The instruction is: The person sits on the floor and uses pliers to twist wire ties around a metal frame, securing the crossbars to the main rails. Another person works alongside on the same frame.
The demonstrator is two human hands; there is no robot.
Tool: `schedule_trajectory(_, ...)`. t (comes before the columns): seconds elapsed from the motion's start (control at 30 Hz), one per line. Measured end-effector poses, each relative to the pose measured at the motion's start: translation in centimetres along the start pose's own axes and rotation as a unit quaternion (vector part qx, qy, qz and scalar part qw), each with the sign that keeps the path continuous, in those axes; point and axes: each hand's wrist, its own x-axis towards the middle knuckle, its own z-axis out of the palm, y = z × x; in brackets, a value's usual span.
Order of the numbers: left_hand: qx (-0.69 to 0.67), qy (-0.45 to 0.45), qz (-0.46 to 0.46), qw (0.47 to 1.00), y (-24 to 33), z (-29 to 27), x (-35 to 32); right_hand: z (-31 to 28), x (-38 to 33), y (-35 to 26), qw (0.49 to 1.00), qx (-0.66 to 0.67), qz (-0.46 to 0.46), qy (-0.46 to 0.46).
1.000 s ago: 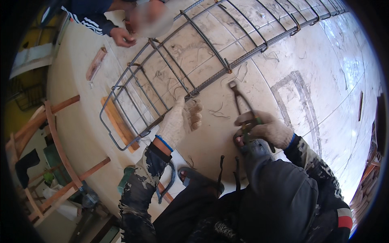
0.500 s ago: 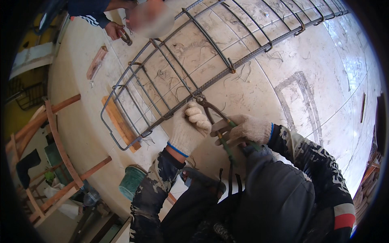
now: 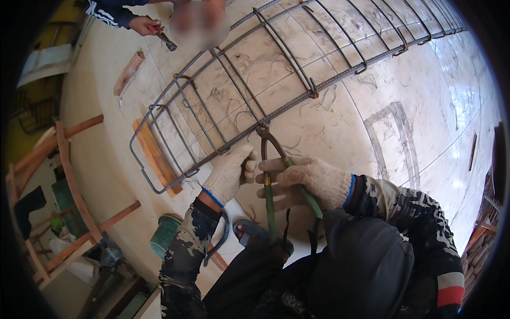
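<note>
My right hand (image 3: 313, 181), in a knitted off-white glove, is closed round the green-handled pincers (image 3: 269, 204), whose handles stand apart. Their jaws (image 3: 262, 129) meet the near long bar of a steel rebar cage (image 3: 281, 109), where a cross stirrup joins it. Just left of the pincers, my gloved left hand (image 3: 231, 173) is curled into a fist below the same bar. What its fingers hold, if anything, is hidden. A dark curved band (image 3: 225, 232) shows below the left wrist; I cannot tell what it is.
Across the cage a co-worker's hand (image 3: 143, 25) holds red-handled pliers (image 3: 166, 40). A wood plank (image 3: 156, 158) lies under the cage's left end, a wood block (image 3: 128, 73) beyond it. Wire scraps litter the tiles. A green bucket (image 3: 166, 235) and wooden frame (image 3: 79, 186) stand left.
The pincers' handles have spread wider and swung left, their jaws staying at the bar. My left hand has drawn down and left, away from the joint. The co-worker's pliers have turned.
</note>
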Motion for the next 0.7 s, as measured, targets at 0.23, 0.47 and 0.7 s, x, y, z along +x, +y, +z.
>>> schedule_trajectory(0.23, 0.043, 0.001, 0.002, 0.999, 0.4, 0.1, -0.4, 1.5, -0.2, -0.7, 1.0, -0.005, 0.011, 0.022)
schedule_trajectory(0.47, 0.097, 0.015, 0.003, 0.995, 0.7, 1.1, -0.4, 2.6, 0.2, -0.5, 0.997, -0.059, 0.012, 0.052)
schedule_trajectory(0.7, 0.145, 0.039, -0.006, 0.989, 1.0, 1.3, -1.0, 4.4, 0.4, -0.7, 0.986, -0.096, 0.022, 0.134)
